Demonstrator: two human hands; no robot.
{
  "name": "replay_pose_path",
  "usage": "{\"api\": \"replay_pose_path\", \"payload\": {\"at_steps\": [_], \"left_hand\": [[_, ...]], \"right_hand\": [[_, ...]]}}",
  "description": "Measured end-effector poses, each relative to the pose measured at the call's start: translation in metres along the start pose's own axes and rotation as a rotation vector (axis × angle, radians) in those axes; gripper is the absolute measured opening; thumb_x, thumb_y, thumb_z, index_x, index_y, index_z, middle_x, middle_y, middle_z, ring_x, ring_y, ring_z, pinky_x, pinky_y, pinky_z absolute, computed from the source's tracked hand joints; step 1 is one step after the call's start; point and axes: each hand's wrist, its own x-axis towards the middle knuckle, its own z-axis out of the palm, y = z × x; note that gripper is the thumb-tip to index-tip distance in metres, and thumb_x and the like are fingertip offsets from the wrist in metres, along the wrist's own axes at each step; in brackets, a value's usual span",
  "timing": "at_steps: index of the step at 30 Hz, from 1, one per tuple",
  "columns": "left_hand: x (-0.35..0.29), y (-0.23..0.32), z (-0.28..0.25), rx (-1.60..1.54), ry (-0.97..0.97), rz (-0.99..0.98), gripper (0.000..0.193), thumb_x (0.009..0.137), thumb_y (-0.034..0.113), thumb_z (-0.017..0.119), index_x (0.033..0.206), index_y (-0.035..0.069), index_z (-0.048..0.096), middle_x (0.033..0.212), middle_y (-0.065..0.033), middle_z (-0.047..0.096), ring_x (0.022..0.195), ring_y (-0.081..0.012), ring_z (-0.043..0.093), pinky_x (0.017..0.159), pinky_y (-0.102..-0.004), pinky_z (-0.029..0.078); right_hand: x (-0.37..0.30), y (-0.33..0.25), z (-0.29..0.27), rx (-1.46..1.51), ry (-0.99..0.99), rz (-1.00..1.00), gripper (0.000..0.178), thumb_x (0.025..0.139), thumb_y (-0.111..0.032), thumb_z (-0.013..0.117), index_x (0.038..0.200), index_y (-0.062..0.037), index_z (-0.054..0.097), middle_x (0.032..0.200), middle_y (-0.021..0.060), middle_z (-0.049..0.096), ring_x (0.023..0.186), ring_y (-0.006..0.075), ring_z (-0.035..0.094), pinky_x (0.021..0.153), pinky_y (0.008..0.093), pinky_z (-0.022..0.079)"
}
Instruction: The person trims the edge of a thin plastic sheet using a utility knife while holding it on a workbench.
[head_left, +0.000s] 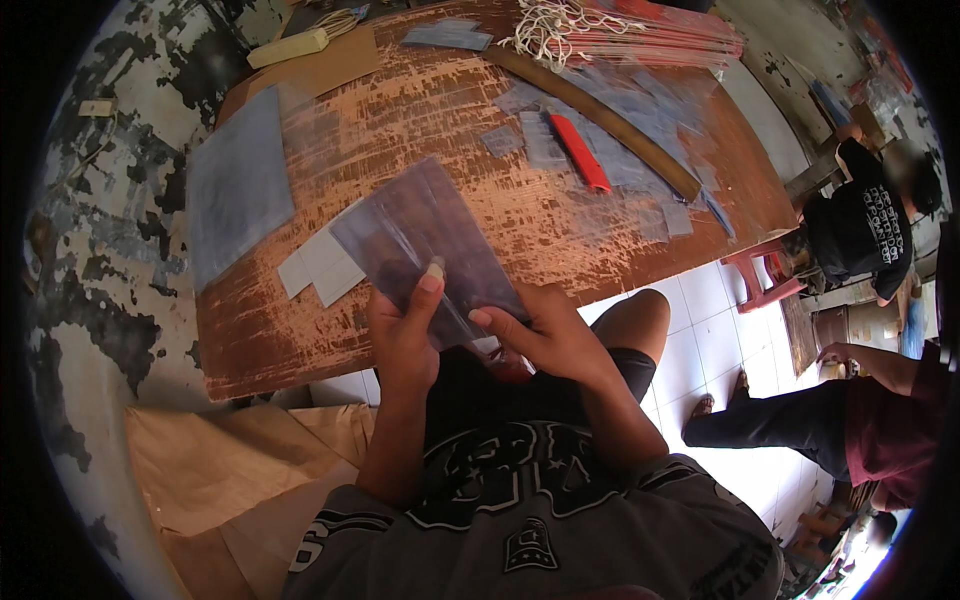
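Both my hands hold a clear, bluish-grey plastic sheet (pixel 425 215) above the near edge of a worn wooden table (pixel 370 130). My left hand (pixel 405 325) grips its lower left part, thumb on top and fingers behind. With its thumb lying over the lower right edge, my right hand (pixel 540 330) pinches the sheet from the other side. The sheet tilts, its far end pointing away over the table. Beneath its left side, white cards or paper pieces (pixel 322 265) lie on the tabletop, partly covered.
A large grey plastic sheet (pixel 240 185) lies at the left. On the right are a red cutter-like tool (pixel 580 152), a long curved strip (pixel 600 120) and scattered plastic pieces (pixel 540 140). White cords (pixel 560 28) top a red bundle at the back. Two people stand or sit at the right.
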Motion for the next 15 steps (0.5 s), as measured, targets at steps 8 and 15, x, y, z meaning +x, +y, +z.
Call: {"api": "replay_pose_path", "payload": {"at_steps": [8, 15], "left_hand": [[-0.004, 0.004, -0.009, 0.041, -0.053, 0.023, 0.034, 0.101, 0.013, 0.07, 0.131, 0.001, 0.059, 0.117, -0.005, 0.068, 0.105, -0.0119, 0.064, 0.094, -0.0286, 0.051], [-0.005, 0.017, -0.021, 0.112, -0.12, 0.016, 0.03, 0.104, 0.018, 0.067, 0.129, 0.003, 0.058, 0.115, -0.0066, 0.07, 0.103, -0.0131, 0.067, 0.091, -0.0301, 0.054]], "right_hand": [[-0.002, 0.002, 0.008, 0.068, -0.039, 0.066, 0.033, 0.105, -0.034, 0.065, 0.114, -0.0019, 0.066, 0.064, 0.0016, 0.061, 0.053, 0.0114, 0.059, 0.051, 0.0295, 0.046], [-0.009, 0.007, 0.012, 0.219, 0.212, 0.038, 0.028, 0.104, -0.029, 0.068, 0.109, -0.0013, 0.067, 0.064, -0.0018, 0.057, 0.052, 0.0066, 0.055, 0.047, 0.0229, 0.04]]}}
